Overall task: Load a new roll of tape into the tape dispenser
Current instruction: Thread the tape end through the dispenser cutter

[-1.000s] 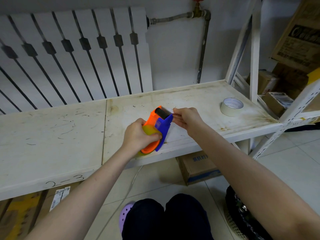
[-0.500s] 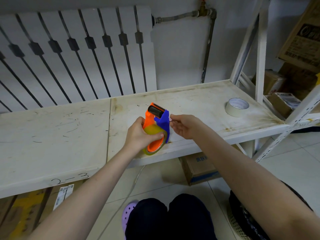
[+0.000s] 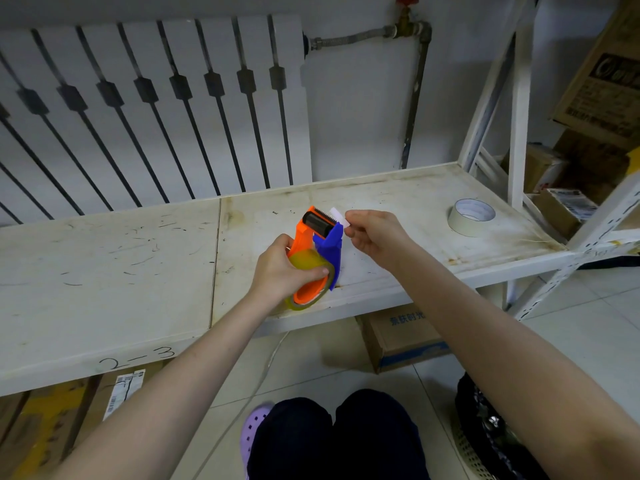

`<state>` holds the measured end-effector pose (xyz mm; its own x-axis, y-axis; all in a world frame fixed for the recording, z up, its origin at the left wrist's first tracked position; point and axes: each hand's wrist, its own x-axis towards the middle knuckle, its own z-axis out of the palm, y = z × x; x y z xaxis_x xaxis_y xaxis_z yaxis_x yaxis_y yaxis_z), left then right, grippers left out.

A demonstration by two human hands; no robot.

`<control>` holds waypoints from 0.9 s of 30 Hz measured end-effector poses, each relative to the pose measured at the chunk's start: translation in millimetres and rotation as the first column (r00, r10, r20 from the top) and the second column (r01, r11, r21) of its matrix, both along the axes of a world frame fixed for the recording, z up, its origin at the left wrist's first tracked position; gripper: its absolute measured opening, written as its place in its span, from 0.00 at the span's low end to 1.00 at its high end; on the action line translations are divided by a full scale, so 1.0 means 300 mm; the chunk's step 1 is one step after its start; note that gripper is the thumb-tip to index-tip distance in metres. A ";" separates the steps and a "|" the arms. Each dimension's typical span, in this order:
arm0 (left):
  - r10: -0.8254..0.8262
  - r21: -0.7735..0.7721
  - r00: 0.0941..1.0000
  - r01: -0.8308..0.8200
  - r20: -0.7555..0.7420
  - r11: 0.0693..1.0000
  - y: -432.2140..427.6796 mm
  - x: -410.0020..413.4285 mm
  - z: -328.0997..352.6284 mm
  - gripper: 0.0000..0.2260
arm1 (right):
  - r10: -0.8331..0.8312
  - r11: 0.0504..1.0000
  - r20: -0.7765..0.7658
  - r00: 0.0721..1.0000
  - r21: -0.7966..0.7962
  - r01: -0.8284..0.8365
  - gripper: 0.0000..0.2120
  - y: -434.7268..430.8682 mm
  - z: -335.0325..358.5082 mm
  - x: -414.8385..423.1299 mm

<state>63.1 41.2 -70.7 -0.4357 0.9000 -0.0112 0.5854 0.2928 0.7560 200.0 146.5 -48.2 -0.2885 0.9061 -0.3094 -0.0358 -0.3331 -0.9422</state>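
Note:
An orange and blue tape dispenser (image 3: 313, 247) stands upright over the front of the white shelf (image 3: 398, 209), with a yellowish clear tape roll (image 3: 310, 271) mounted in it. My left hand (image 3: 282, 268) grips the roll and the dispenser body from the left. My right hand (image 3: 375, 233) pinches the loose end of the tape (image 3: 338, 216), a pale strip drawn up past the black roller (image 3: 317, 222) and the toothed blade at the top.
A second roll of pale tape (image 3: 471, 216) lies flat at the shelf's right end, near a white upright post (image 3: 519, 109). Cardboard boxes (image 3: 401, 337) sit under the shelf and at the right. A radiator (image 3: 156, 109) backs the shelf. My knees are below.
The dispenser has been turned more upright and lifted a little. My right hand has drawn the tape end up beside the roller, and the pale strip is now visible.

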 end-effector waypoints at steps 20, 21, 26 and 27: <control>-0.020 0.001 0.999 0.020 -0.032 1.000 0.001 0.016 0.014 0.26 | 0.147 0.982 0.075 0.986 -0.131 -0.137 0.02 -0.002 -0.031 -0.010; -0.021 -0.003 0.999 0.021 -0.030 1.000 0.001 0.016 0.015 0.26 | 0.096 0.994 0.154 0.983 -0.071 -0.086 0.03 0.005 -0.031 -0.008; -0.017 -0.023 1.000 0.017 -0.015 1.000 0.004 0.017 0.014 0.28 | -0.359 0.809 0.326 0.875 0.577 0.117 0.05 0.064 -0.044 0.018; -0.016 -0.026 1.000 0.015 -0.017 1.000 0.006 0.017 0.013 0.28 | -0.363 0.777 0.330 0.871 0.624 0.087 0.03 0.068 -0.044 0.018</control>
<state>68.1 42.9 -66.9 -0.4221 0.9062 -0.0273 0.6026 0.3029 0.7384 205.5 166.8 -61.3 -0.0226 0.9678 0.2507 0.3952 0.2390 -0.8870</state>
